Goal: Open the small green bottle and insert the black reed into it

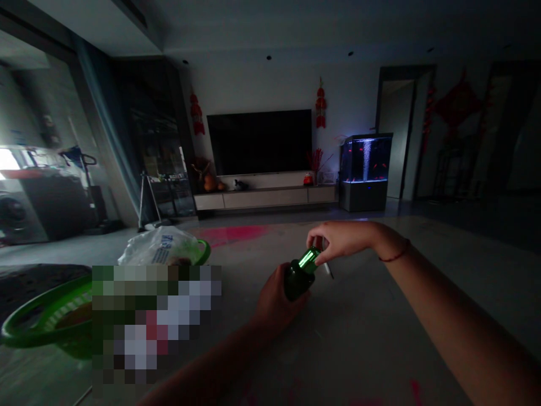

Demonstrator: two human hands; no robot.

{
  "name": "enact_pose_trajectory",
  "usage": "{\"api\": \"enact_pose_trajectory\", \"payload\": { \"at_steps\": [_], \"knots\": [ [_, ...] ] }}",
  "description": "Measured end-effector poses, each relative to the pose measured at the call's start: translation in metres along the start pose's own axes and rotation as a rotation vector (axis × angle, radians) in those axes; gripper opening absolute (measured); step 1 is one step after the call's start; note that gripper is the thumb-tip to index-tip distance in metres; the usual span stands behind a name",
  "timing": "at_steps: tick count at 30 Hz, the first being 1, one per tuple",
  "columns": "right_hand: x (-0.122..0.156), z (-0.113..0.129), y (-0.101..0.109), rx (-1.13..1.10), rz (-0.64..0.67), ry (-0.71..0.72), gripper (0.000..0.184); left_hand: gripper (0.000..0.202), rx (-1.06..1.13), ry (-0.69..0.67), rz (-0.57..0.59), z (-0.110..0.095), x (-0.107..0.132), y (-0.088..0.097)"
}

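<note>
A dark green bottle (298, 280) is tilted to the upper right above the table, with my left hand (274, 301) wrapped round its body. At its top is a shiny green cap (309, 259). My right hand (338, 239) comes from the right, fingers and thumb closed on this cap. The cap still sits against the bottle's shoulder; whether it is loose I cannot tell. Just beyond my hands, a thin white stick-like thing with a dark tip (328, 271) lies on the table, partly hidden by the right hand.
A green plastic basket (46, 332) stands at the left, with a translucent plastic bag (158, 246) at it. A blurred-out patch hides what lies beside it. Under my hands is a pale table (372, 327) with pinkish-red marks. Farther off are a television and a lit fish tank (367, 163).
</note>
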State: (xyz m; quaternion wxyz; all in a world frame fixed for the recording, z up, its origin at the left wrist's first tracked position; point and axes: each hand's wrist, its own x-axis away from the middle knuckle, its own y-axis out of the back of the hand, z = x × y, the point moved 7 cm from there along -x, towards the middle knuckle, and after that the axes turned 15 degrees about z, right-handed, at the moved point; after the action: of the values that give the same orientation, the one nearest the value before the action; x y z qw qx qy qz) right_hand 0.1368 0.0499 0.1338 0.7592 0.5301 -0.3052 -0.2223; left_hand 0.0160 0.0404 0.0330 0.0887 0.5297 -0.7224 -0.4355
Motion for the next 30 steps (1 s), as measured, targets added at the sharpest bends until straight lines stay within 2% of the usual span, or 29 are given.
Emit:
{"api": "enact_pose_trajectory", "payload": {
  "at_steps": [5,12,16,23,30],
  "knots": [
    [-0.001,-0.001,-0.001,-0.043,0.009,0.033,0.042,0.052,-0.007,0.004,0.002,0.0,0.0,0.0],
    [0.001,-0.013,-0.015,-0.275,0.157,-0.218,0.056,0.053,-0.015,-0.001,-0.011,0.001,0.0,0.0],
    [0.002,-0.016,-0.021,-0.309,0.221,-0.288,0.058,0.052,-0.007,-0.012,-0.007,-0.002,0.001,0.0],
    [0.002,-0.013,-0.014,-0.237,0.174,-0.171,0.042,0.053,-0.011,-0.01,0.01,-0.002,0.0,-0.001],
    [0.0,-0.01,-0.007,-0.16,0.094,-0.095,0.043,0.054,-0.014,0.015,0.011,0.001,-0.001,-0.001]
  ]
}}
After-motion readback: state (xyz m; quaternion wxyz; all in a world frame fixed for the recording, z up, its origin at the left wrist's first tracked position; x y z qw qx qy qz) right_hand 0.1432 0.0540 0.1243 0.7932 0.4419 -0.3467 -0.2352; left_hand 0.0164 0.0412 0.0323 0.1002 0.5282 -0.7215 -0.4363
